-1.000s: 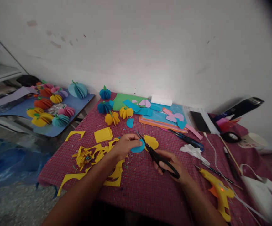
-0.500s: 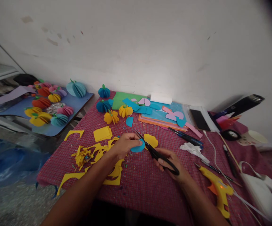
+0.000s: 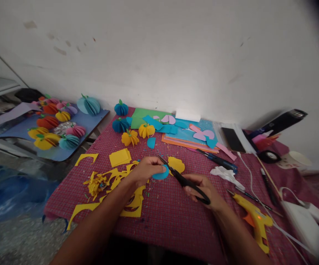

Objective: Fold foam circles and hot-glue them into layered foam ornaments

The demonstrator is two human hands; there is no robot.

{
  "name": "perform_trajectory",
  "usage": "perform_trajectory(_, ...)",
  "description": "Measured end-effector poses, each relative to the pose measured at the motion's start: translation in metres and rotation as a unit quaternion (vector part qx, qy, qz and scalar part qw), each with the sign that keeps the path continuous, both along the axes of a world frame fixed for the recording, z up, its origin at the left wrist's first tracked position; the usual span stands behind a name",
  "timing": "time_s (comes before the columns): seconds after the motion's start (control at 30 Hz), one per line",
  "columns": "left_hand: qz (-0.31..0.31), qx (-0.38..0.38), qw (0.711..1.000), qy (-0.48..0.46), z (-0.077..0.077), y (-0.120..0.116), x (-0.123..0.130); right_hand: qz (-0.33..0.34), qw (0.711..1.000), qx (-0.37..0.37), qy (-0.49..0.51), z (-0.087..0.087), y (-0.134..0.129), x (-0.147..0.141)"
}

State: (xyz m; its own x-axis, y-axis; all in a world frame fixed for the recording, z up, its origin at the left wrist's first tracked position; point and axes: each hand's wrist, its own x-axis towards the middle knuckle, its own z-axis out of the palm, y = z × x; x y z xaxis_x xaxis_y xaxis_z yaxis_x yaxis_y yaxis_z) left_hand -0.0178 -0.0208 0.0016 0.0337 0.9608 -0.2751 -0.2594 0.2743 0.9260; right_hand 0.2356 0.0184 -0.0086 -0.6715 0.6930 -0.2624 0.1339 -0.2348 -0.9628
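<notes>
Between thumb and fingers, my left hand [image 3: 148,170] pinches a small rounded piece of blue paper [image 3: 160,174]. My right hand [image 3: 198,187] is wrapped round the handles of black scissors [image 3: 185,182], whose blades point up and left beside the paper's right edge. Whether the blades touch the paper I cannot tell. Just beyond the scissors lie yellow paper cut-outs [image 3: 176,164]. Yellow paper scraps [image 3: 134,201] spread below and left of my left hand, near a stack of yellow paper rectangles [image 3: 120,157]. A blue half-round [image 3: 151,142] rests farther back.
At right are a yellow glue gun [image 3: 254,219], crumpled white tissue [image 3: 227,176], a dark blue-handled tool [image 3: 220,161] and a phone [image 3: 231,139]. Yellow paper pumpkins [image 3: 146,130] and blue ones [image 3: 121,125] stand at the back left. A blue side table [image 3: 100,121] carries several more.
The scissor blades look closer together than before. Both hands stay in nearly the same place, still holding the blue paper and the scissors. The view has shifted slightly.
</notes>
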Motion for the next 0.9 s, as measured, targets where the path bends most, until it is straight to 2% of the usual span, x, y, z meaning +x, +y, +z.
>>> perform_trajectory(0.17,0.003,0.028,1.0,0.007,0.003,0.0,-0.001,-0.033,0.996,-0.009,0.077,-0.001,0.005,0.009)
perform_trajectory(0.27,0.02,0.04,0.999,0.007,0.003,0.001,0.0,-0.022,0.996,-0.004,0.092,0.0,0.007,0.012)
perform_trajectory(0.57,0.015,0.003,1.0,0.006,0.002,0.001,0.001,0.022,0.999,-0.027,0.025,0.012,0.003,0.007)
perform_trajectory(0.9,0.013,-0.022,1.0,0.001,0.002,0.002,0.001,0.037,0.999,-0.017,0.003,0.008,0.003,0.009)
